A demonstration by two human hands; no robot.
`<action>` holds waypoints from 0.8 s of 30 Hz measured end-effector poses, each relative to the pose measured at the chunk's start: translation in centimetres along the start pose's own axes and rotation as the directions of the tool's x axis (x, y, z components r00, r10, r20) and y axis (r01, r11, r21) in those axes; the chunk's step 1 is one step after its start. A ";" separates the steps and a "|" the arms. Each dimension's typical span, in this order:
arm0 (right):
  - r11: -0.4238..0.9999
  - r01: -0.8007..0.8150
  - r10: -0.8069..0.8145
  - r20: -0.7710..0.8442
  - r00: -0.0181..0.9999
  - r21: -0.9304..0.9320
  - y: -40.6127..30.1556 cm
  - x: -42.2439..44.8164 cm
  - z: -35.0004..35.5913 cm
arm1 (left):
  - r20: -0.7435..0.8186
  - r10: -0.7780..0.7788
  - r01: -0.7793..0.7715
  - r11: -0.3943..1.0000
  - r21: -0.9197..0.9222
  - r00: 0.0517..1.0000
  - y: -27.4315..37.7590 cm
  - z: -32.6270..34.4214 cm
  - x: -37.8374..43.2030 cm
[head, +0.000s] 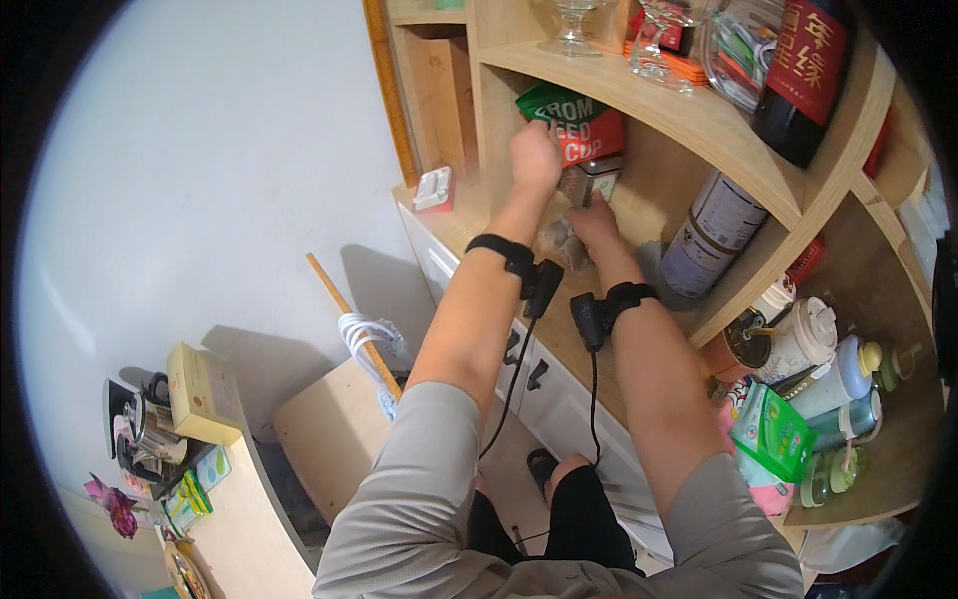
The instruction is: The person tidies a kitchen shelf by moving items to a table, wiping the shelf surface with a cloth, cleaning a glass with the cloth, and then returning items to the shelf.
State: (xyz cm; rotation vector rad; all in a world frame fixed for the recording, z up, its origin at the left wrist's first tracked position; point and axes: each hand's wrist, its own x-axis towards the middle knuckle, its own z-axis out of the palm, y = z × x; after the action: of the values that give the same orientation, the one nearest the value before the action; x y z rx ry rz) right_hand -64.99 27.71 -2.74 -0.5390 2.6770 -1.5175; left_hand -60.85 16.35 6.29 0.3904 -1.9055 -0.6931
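My left hand reaches into a wooden shelf compartment, at the near side of a green and red printed bag. Its fingers are partly hidden against the bag, so its hold on it is unclear. Under the bag stands a metal tin with a pale label. My right hand is at the lower part of this tin, with a finger raised against it; whether it grips the tin cannot be told. A small clear plastic bag lies just left of my right hand on the shelf board.
A large lilac canister stands to the right in the compartment. Glassware and a dark bottle with a red label are on the curved shelf above. Cups and bottles fill the lower right shelf. A white chair-like surface is at lower left.
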 end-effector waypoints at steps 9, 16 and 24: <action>0.999 0.020 -0.013 -0.215 0.977 0.033 -1.4 -2.6 0.4 | -0.007 -0.069 0.068 0.992 -0.107 0.998 -0.6 -3.2 -3.1; 0.972 0.145 -0.097 -0.247 0.964 0.185 0.3 -4.0 -0.1 | -0.011 -0.104 0.100 0.982 -0.160 0.995 -0.3 -6.5 -4.3; 0.970 -0.029 0.021 0.032 0.999 0.243 0.8 -12.7 -3.4 | -0.160 0.031 -0.049 0.993 -0.108 0.987 3.6 -11.1 -4.2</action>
State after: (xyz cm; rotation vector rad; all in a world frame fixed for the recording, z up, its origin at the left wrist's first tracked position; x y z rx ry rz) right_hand -53.92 34.80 -3.58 -0.5073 2.4159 -1.7816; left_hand -48.92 18.28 8.98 0.3258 -1.7119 -0.7176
